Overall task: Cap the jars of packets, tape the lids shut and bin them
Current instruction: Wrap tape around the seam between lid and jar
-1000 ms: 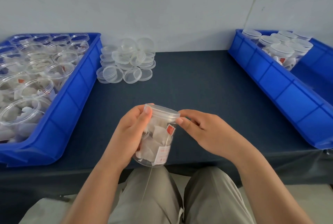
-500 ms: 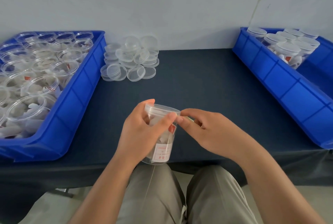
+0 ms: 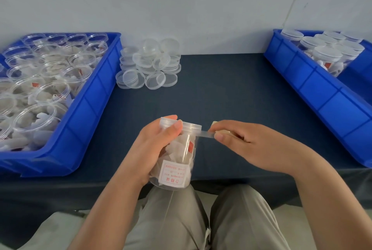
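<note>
A clear capped jar (image 3: 177, 161) of white packets, with a white label low on its side, is tilted above the table's front edge. My left hand (image 3: 153, 147) grips it, thumb and a fingertip on the lid (image 3: 191, 126). A strip of clear tape (image 3: 204, 134) runs from the lid's rim to the right. My right hand (image 3: 247, 145) pinches a small tape roll at the strip's far end; the roll is mostly hidden in the fingers.
A blue bin (image 3: 86, 113) on the left holds several open jars of packets. A pile of loose clear lids (image 3: 149, 64) lies at the back of the dark table (image 3: 231, 93). A blue bin (image 3: 318, 97) on the right holds several capped jars.
My right hand has drawn away to the right, and a strip of tape now stretches from the lid. My left hand shifted its grip, thumb now on the lid's rim.
</note>
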Motion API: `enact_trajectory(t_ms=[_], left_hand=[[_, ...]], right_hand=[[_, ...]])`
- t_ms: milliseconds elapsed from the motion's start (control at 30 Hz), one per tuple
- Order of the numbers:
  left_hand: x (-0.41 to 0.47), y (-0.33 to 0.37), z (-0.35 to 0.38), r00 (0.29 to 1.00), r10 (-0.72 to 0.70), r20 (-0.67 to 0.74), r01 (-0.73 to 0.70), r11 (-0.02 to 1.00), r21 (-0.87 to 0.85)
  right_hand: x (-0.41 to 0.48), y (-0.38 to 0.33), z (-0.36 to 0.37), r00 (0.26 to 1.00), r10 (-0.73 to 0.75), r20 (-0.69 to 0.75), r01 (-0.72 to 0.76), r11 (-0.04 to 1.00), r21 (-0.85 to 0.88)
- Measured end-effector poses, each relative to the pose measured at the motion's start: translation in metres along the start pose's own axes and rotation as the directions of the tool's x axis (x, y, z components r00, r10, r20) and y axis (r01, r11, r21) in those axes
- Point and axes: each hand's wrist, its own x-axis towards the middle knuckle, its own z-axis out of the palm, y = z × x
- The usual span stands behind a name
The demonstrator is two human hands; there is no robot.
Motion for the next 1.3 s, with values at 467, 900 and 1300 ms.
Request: enact_trajectory(t_ms=[467,900,1300], left_hand=[[0.013,-0.016,-0.003,0.928,0.027,0.372,0.124,0.919,-0.375],[0.015,-0.008,-0.009,0.978,0.137,0.157,-0.113,0.982,-0.151],[0.002,0.006,0.022,0.946,0.314,-0.076,-0.267,0.892,0.366]], right_hand=[[0.020,-0.007,0.011,0.998,0.014,0.054,-0.023,0.984,0.176],[0.013,-0.011,0.012,0.997,0.003,0.072,-0.027,0.942,0.333],[0.015,-0.021,0.034,0.984,0.101,-0.149,-0.057,0.960,0.275]])
